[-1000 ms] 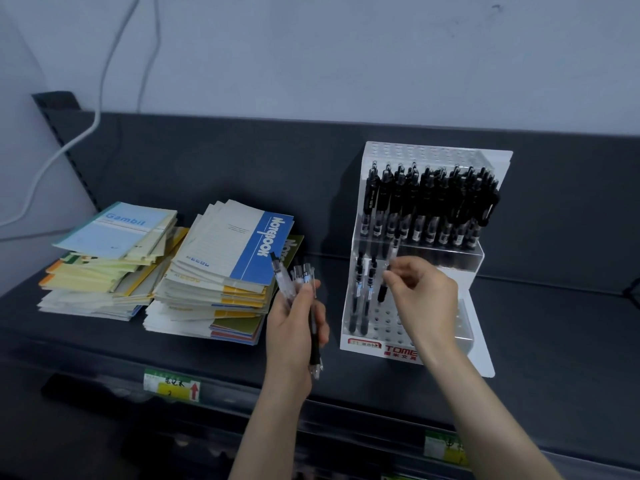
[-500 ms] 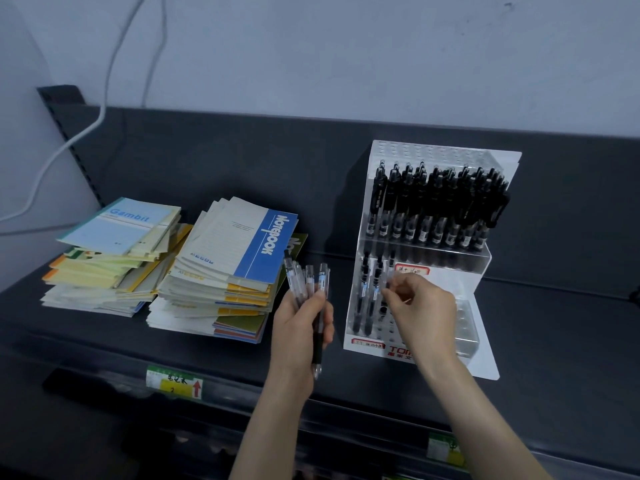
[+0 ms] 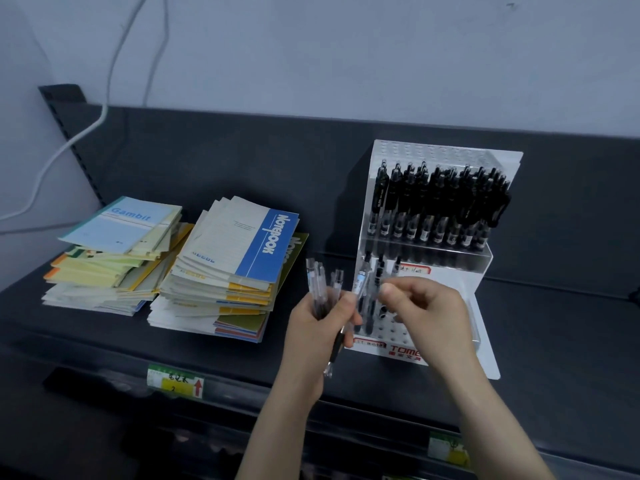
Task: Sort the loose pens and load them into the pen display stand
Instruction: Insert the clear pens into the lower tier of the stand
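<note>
Pen display stand point(image 3: 433, 152): clear-white, dotted hole grid, red lettering. Upper-row pens point(image 3: 440, 199) black. Loose pens point(image 3: 320, 285) clear barrels, black grips. Top notebook point(image 3: 249, 240) cream, blue band, white letters. Gambit notebook point(image 3: 128, 225) pale blue. Shelf point(image 3: 554, 341) dark grey. Price label point(image 3: 175, 381) green-yellow, red arrow.

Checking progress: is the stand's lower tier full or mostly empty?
Mostly empty: about three pens stand at its left, bare holes beside them; the right hand hides some.

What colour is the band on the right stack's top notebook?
Blue band, white lettering; head view.
</note>
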Available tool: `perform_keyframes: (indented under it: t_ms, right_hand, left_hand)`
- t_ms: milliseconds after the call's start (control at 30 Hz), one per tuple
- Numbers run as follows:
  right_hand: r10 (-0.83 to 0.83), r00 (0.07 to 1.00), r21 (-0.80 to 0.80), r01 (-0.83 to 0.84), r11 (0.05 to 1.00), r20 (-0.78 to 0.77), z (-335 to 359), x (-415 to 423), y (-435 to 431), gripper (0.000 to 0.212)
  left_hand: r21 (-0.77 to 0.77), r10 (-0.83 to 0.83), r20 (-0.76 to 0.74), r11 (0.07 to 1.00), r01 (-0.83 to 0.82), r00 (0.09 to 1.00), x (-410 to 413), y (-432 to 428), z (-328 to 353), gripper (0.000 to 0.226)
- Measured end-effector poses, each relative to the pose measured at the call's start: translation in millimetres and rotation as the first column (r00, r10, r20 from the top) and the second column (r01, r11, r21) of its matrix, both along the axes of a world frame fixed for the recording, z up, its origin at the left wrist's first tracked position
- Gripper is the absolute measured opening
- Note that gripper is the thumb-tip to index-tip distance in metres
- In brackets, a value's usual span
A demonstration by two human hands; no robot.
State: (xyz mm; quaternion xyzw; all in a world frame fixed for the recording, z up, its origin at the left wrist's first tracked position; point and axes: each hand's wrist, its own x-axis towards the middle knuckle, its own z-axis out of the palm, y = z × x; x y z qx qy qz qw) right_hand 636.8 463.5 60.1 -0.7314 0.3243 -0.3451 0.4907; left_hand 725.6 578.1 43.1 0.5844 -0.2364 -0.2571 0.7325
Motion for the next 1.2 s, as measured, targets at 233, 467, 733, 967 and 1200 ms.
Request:
perform_keyframes:
  t_ms: [233, 467, 733, 967, 1200]
  right_hand:
    - [-0.046, 0.975, 0.219, -0.003, 0.976, 0.217, 12.2, -5.2, 5.9, 0.008]
    - [-0.29, 0.911, -0.014, 0.308, 0.951, 0.291, 19.1, -14.0, -18.4, 0.009]
    - [-0.243, 0.963, -0.31, 0.269, 0.912, 0.12, -8.4, 7.5, -14.2, 0.012]
    - [-0.231, 0.973, -0.396, 0.219, 0.892, 0.017, -29.6, 12.0, -13.6, 0.012]
    - [-0.237, 0.971, -0.402, 0.232, 0.886, 0.04, -32.4, 12.0, -11.8, 0.012]
  left_hand:
    - [0.108, -0.047, 0.014, 0.993, 0.046, 0.999, -7.8, -5.6, -2.2, 0.022]
    - [0.067, 0.076, -0.186, 0.996, -0.065, 0.98, 2.8, -2.9, -7.9, 0.02]
    - [0.038, 0.079, -0.176, 0.997, -0.073, 0.981, 0.2, -3.3, -7.9, 0.012]
    - [0.035, 0.094, -0.153, 0.995, -0.09, 0.984, 2.7, 1.6, -11.3, 0.015]
    - [0.059, 0.093, -0.167, 0.995, -0.084, 0.982, 3.7, -0.6, -11.6, 0.009]
